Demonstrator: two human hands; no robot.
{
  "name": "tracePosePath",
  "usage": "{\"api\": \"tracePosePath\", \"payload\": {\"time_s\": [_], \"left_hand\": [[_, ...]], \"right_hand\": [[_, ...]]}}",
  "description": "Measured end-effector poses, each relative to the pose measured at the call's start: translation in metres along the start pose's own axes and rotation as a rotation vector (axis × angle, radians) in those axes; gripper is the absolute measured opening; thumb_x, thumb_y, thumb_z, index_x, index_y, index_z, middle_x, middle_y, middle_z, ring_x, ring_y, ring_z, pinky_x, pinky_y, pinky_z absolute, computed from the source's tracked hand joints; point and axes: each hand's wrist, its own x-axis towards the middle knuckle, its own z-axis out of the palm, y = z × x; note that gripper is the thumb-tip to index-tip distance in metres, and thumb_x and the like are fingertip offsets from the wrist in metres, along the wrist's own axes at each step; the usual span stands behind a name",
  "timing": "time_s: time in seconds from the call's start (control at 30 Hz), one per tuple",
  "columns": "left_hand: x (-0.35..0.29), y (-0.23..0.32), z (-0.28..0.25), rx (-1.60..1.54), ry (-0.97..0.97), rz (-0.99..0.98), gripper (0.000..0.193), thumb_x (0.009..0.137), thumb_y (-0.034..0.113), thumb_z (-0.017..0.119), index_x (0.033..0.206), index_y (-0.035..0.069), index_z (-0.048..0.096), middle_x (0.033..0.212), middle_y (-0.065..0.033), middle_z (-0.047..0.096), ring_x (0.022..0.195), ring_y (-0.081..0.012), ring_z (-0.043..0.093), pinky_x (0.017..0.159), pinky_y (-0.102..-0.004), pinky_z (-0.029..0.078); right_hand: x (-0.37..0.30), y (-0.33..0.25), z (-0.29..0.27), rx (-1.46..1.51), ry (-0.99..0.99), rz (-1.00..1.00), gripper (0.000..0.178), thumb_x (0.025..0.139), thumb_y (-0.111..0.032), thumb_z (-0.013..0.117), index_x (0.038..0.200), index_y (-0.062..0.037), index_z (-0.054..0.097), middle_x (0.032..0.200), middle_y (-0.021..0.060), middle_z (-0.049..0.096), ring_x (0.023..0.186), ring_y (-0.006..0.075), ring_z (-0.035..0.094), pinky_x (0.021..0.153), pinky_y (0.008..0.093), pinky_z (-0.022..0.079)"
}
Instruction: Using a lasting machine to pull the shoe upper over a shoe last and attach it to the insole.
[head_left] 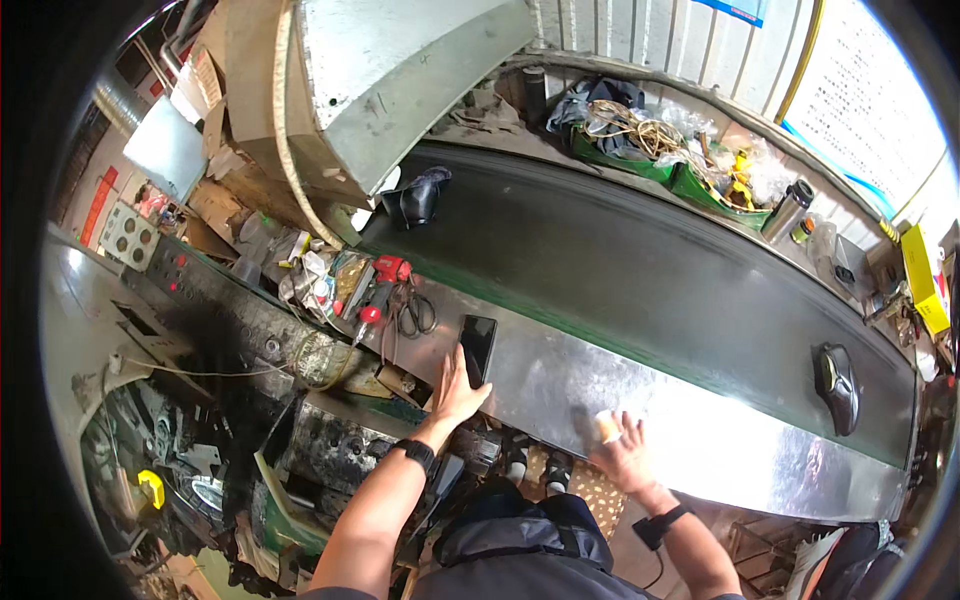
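Resting flat on the shiny sheet-metal apron [560, 385] that edges the wide black conveyor belt [640, 270], the left hand [456, 392] is spreading its fingers open beside a slim black rectangular smartphone [477, 346], the fingertips touching or nearly touching the phone's lower left edge without closing on it; the right hand [628, 455] is curling around a small pale, cream-coloured lump [606, 425], pinching it against the metal near the apron's front edge, though what the lump is made of is too blurred to tell. The phone is lying face up, just below a pair of black-handled scissors [416, 312] and a red-handled tool [382, 285]; it is looking stiff, thin, light and slippery on bare steel, with a glass face that is likely fragile, so taking it by its two long edges rather than pressing on the screen is seeming the safer hold. The pale lump is looking light and possibly soft, so a gentle fingertip grip is probably sufficing. Two dark computer mice are sitting on the belt, one [836, 387] well to the right, another [418, 196] near the grey metal hood [400, 80]; green trays of cords [660, 165] are lining the far side.
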Motion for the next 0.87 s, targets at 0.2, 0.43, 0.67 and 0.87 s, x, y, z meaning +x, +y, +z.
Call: {"api": "tracePosePath", "payload": {"time_s": [0.2,0.43,0.67,0.87], "left_hand": [[0.055,0.023,0.01,-0.012,0.089,0.055,0.111,0.071,0.026,0.083,0.158,-0.004,0.021,0.157,-0.0326,0.035,0.147,-0.0467,0.033,0.123,-0.0499,0.028],[0.061,0.034,0.01,-0.043,0.107,-0.012,0.099,0.069,0.031,0.08,0.152,-0.003,0.036,0.142,-0.0266,0.052,0.131,-0.0415,0.048,0.119,-0.05,0.033],[0.048,0.001,0.018,-0.186,0.136,0.027,0.109,0.073,0.031,0.085,0.158,-0.002,0.024,0.147,-0.0287,0.048,0.135,-0.0424,0.047,0.121,-0.057,0.025],[-0.011,-0.016,0.015,-0.175,0.022,0.092,0.117,0.079,0.039,0.083,0.162,0.001,0.01,0.166,-0.0266,0.022,0.154,-0.0468,0.015,0.126,-0.0585,0.012]], "right_hand": [[-0.051,-0.016,-0.024,0.131,-0.088,0.377,0.069,0.095,-0.027,0.069,0.152,-0.0018,0.041,0.149,0.0249,0.05,0.144,0.0439,0.04,0.118,0.0623,0.027],[-0.063,-0.033,-0.028,0.249,-0.02,0.673,0.052,0.09,-0.024,0.074,0.131,0.0027,0.055,0.132,0.0264,0.059,0.119,0.0449,0.057,0.107,0.0497,0.043],[-0.045,-0.038,-0.02,0.216,0.066,0.704,0.033,0.083,-0.021,0.082,0.097,-0.0027,0.06,0.119,0.0245,0.067,0.108,0.041,0.065,0.093,0.0475,0.053],[-0.089,0.018,0.035,0.177,0.103,0.691,0.024,0.086,-0.014,0.079,0.097,-0.0063,0.059,0.139,0.0284,0.059,0.124,0.0398,0.063,0.092,0.0445,0.056]]}}
